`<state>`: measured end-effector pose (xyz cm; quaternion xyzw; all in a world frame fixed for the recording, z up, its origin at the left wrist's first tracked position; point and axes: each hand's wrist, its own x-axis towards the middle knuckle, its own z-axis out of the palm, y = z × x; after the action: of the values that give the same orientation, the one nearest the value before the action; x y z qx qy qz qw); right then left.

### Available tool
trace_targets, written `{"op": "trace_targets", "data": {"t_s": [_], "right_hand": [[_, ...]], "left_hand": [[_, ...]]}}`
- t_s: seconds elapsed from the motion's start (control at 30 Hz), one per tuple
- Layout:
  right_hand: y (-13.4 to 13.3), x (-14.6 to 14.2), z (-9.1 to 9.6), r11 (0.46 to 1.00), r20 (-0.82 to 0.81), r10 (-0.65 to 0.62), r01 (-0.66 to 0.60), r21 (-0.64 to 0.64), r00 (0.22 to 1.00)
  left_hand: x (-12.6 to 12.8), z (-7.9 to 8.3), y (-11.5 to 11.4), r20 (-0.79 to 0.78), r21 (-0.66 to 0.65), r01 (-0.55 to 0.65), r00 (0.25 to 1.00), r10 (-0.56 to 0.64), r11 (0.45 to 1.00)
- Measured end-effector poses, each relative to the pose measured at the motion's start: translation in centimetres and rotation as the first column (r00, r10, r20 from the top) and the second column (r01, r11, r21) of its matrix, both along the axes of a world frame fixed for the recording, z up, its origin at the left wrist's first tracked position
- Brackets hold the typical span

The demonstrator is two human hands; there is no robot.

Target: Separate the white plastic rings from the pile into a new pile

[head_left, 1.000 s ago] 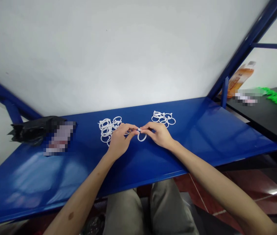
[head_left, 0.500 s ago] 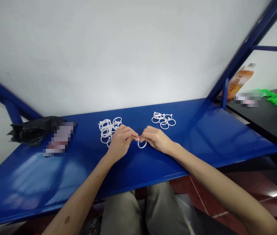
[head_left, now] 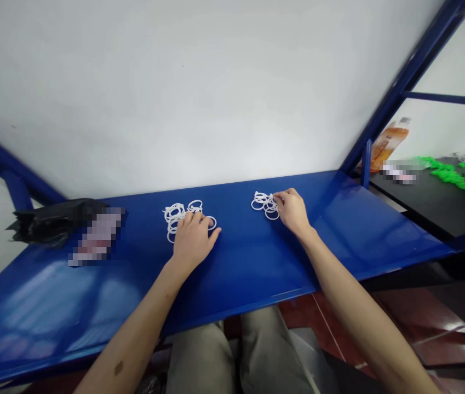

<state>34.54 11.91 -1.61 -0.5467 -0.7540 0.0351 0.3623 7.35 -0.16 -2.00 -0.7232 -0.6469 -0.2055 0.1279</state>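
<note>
My glossy blue tabletop (head_left: 240,273), with white rings in two groups.
Left of centre I have the larger heap of rings (head_left: 174,213), bunched and overlapping; right of centre, well apart from it, lies a smaller cluster of rings (head_left: 259,202), also overlapping. Far to my left a crumpled black plastic bag (head_left: 55,219) lies near the back edge, and just beside it sits a pixelated item (head_left: 98,235) I can't make out. Pale reflections streak the surface nearer me.

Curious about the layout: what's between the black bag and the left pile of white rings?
In the head view, a pixelated item, then blue tabletop.
</note>
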Motion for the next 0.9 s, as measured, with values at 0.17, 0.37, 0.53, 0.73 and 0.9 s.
{"op": "trace_targets", "data": {"t_s": [0.17, 0.37, 0.53, 0.73, 0.9], "right_hand": [[0.6, 0.8, -0.4, 0.995, 0.092, -0.098, 0.098, 0.0, 0.991], [-2.1, -1.7, 1.4, 0.983, -0.097, 0.183, -0.18, 0.035, 0.978], [-5.3, -5.0, 1.4, 0.787, -0.328, 0.499, -0.578, -0.217, 0.802], [-5.5, -5.8, 0.2, 0.719, -0.415, 0.533, -0.653, -0.238, 0.738], [-5.1, -5.2, 0.6, 0.781, -0.337, 0.515, -0.593, -0.194, 0.788]], "left_hand": [[0.0, 0.0, 0.0, -0.014, 0.002, 0.056, 0.998, -0.056, 0.998], [1.0, 1.0, -0.2, 0.087, 0.15, 0.244, 0.962, -0.259, 0.958], [1.5, 1.2, -0.6, 0.139, 0.17, 0.378, 0.905, -0.402, 0.91], [1.8, 0.6, -0.6, 0.176, 0.062, 0.375, 0.908, -0.379, 0.925], [1.8, 0.3, -0.3, 0.197, -0.042, 0.246, 0.952, -0.233, 0.968]]}}
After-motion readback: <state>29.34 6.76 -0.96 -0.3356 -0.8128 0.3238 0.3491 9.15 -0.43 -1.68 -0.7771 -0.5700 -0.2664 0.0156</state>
